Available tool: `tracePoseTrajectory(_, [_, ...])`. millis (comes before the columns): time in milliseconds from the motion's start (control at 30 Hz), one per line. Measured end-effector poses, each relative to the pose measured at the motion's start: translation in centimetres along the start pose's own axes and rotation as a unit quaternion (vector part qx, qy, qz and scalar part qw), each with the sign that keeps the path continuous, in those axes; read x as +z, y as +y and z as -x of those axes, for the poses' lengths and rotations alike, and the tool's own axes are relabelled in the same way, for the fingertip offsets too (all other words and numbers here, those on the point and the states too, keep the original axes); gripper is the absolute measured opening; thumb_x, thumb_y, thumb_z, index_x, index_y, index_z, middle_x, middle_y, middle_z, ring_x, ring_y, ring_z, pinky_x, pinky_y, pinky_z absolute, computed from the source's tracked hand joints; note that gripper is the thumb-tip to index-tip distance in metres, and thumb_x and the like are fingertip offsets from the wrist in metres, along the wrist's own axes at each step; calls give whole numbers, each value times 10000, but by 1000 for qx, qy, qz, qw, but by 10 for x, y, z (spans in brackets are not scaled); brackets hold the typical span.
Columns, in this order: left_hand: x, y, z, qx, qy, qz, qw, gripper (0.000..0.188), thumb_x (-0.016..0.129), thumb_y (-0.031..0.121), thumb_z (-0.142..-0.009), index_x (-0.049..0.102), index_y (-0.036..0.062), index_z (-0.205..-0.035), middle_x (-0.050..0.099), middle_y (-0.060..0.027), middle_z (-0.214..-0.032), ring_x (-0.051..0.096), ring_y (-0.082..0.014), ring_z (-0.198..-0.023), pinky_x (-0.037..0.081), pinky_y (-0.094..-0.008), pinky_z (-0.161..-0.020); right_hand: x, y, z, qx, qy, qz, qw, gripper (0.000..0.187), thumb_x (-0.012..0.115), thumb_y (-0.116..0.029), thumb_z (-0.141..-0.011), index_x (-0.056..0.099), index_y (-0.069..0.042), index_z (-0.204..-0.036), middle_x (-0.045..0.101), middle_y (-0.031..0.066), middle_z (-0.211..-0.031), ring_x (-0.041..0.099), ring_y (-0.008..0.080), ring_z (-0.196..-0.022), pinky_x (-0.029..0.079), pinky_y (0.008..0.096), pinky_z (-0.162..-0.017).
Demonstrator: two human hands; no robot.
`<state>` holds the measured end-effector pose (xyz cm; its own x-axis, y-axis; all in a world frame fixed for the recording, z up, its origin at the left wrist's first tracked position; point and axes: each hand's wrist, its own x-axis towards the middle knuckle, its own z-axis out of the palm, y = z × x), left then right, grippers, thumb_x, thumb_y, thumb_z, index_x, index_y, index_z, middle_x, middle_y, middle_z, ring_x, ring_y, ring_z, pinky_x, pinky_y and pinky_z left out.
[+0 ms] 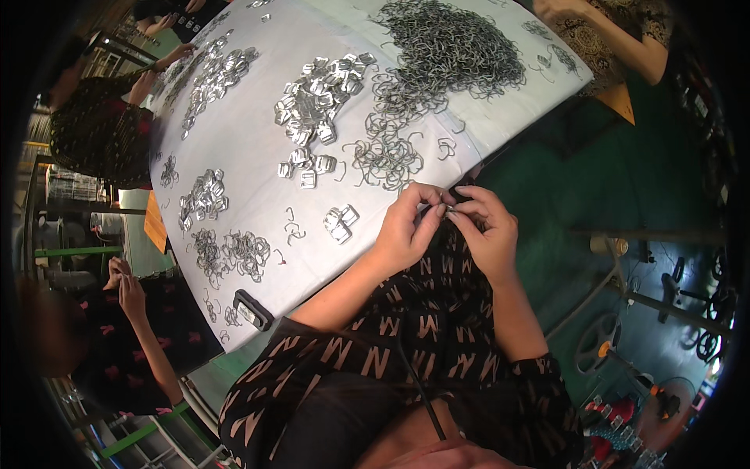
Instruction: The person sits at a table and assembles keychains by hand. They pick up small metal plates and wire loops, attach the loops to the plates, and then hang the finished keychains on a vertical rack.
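Observation:
Just off the near edge of the white table (254,156), my left hand (406,230) and my right hand (488,234) meet with fingertips pinched together. A small metal-looking piece shows between them, mostly covered by the fingers, so its kind is hidden. Closest to my hands on the table is a loose pile of bent wire hooks (387,160). To the left of my left hand lie a few silvery metal buckles (340,223). Farther off is a bigger heap of such buckles (316,102).
A large mound of wire hooks (453,51) covers the far right. More buckles (205,195) and hooks (242,254) lie at left, beside a black-framed object (251,310) on the table corner. Co-workers sit along the left side and at far right, one with raised hands (125,285).

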<state>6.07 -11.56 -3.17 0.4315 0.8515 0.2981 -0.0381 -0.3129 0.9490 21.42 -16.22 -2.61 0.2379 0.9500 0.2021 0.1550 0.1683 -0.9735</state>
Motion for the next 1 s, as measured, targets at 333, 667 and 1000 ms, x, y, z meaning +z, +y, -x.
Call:
tracePoseTrajectory(333, [-19, 15, 16, 119, -27, -103, 987, 190, 554, -66, -825, 443, 48, -927, 595, -150, -965, 580, -269, -862, 452, -354, -801, 52, 34, -64, -55, -116, 61, 990, 176, 723, -71, -776, 705, -22, -944, 692, 90, -867, 642, 195, -759, 504, 304, -702])
tracePoseTrajectory(667, [-45, 23, 28, 142, -33, -102, 984, 187, 553, -74, -809, 456, 43, -918, 603, -144, -956, 574, -290, -867, 450, -374, -794, 181, 58, -111, -180, -251, 331, 892, 293, 781, -212, -731, 708, -81, -983, 583, 69, -916, 515, 267, -956, 383, 396, -885])
tracePoseTrajectory(1000, [-50, 14, 25, 90, 12, -104, 990, 163, 543, -64, -828, 465, 33, -933, 614, -147, -958, 598, -273, -874, 473, -360, -801, 124, 51, -101, 77, -234, -41, 968, 162, 730, -74, -806, 658, 1, -930, 670, 51, -802, 618, 130, -719, 500, 272, -670])
